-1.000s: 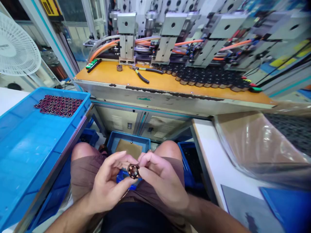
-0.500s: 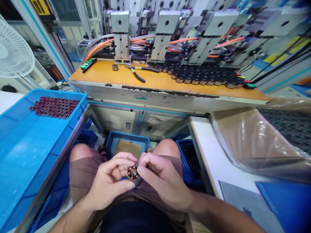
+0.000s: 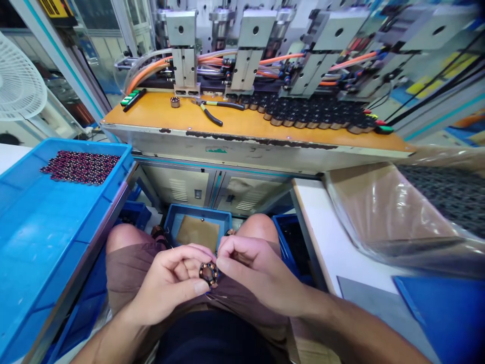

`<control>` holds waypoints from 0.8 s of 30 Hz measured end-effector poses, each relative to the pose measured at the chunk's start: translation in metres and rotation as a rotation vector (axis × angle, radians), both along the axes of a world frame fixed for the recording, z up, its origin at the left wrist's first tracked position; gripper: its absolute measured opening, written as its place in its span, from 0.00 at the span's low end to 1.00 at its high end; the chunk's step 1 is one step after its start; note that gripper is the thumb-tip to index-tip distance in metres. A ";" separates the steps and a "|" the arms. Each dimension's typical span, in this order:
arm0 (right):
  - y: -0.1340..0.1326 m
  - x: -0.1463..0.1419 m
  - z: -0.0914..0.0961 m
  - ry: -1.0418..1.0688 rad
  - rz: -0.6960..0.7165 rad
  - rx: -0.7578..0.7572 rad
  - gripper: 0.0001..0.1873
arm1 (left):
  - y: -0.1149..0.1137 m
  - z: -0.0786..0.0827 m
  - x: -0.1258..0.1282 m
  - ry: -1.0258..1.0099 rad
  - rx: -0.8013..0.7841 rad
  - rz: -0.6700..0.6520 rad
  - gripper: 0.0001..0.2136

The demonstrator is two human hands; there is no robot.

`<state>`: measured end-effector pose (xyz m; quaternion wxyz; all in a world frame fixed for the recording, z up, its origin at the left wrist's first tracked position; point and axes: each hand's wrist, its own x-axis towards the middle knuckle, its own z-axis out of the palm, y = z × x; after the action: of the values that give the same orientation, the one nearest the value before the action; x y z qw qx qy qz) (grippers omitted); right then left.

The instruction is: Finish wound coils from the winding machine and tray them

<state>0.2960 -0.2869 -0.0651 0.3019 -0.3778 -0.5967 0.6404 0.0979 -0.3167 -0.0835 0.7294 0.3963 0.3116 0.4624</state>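
Note:
Between the thumb and fingers of my left hand [image 3: 176, 283] sits a small ring-shaped motor stator [image 3: 208, 273], black with copper windings around its open centre. Its open face is turned up toward me, over my lap. My right hand [image 3: 252, 270] is closed in a pinch at the stator's upper right edge. Whatever lies between those fingertips is too small or hidden to name. Thin wire ends show faintly below the stator.
A blue tray [image 3: 49, 222] at left holds many wound stators [image 3: 81, 167]. On the orange bench [image 3: 151, 114] lie pliers [image 3: 212, 112], a single stator [image 3: 175, 102] and rows of black-topped stators [image 3: 314, 114], under machine heads. A plastic-lined box [image 3: 359, 202] stands right; a blue bin [image 3: 199, 210] sits below.
The stator has turned slightly, its face showing more fully. My right fingertips have shifted a little off its face toward its edge. The view has shifted slightly.

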 end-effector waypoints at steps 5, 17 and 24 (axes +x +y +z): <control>0.010 0.011 0.001 -0.058 0.025 0.081 0.15 | -0.001 0.002 -0.002 -0.024 -0.033 -0.058 0.13; 0.038 -0.008 0.017 0.023 0.364 0.512 0.06 | -0.005 0.005 0.000 -0.004 -0.182 -0.199 0.13; 0.031 -0.012 0.018 -0.029 0.195 0.536 0.10 | -0.005 0.008 0.000 0.013 -0.101 -0.145 0.14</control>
<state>0.2839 -0.2563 -0.0472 0.3193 -0.2344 -0.7824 0.4805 0.0976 -0.3220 -0.0756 0.7780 0.3836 0.3094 0.3896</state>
